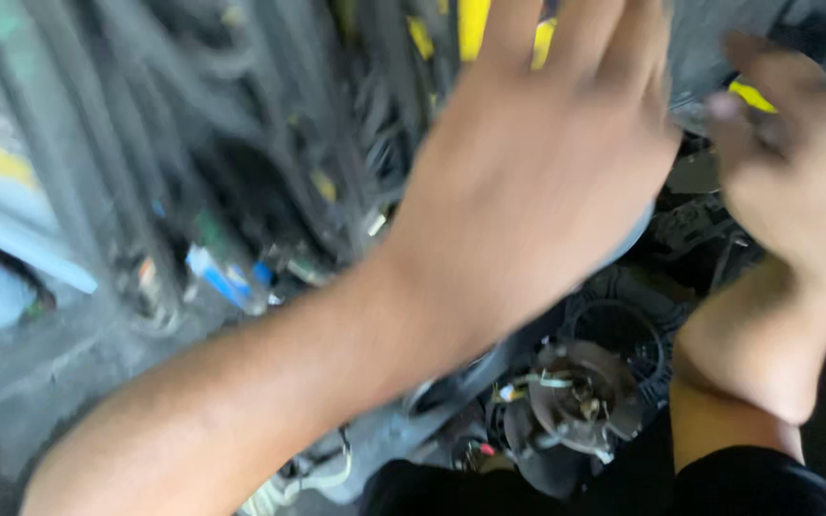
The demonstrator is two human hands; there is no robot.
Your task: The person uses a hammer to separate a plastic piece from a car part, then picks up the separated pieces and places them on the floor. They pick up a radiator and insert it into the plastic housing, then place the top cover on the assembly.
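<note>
Below my view: a blurred engine-like mass of dark parts and cables.
Left hand [528, 182]: I see it spread flat, fingers extended and apart, holding nothing, hovering over the dark machinery.
Right hand [795, 182]: I see fingers curled near a small grey part [695, 172]; blur stops me telling whether they grip it.
Round metal rotor-like disc with wires [580, 397]: low centre, between both forearms, untouched.
Black ribbed ring [657, 334]: just behind the disc.
Bundled dark cables [241, 124]: upper left.
Yellow strips [472, 24]: top, behind the left fingers.

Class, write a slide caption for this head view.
Blurred left hand and right hand above tangled dark cables and a round mechanical part.
</note>
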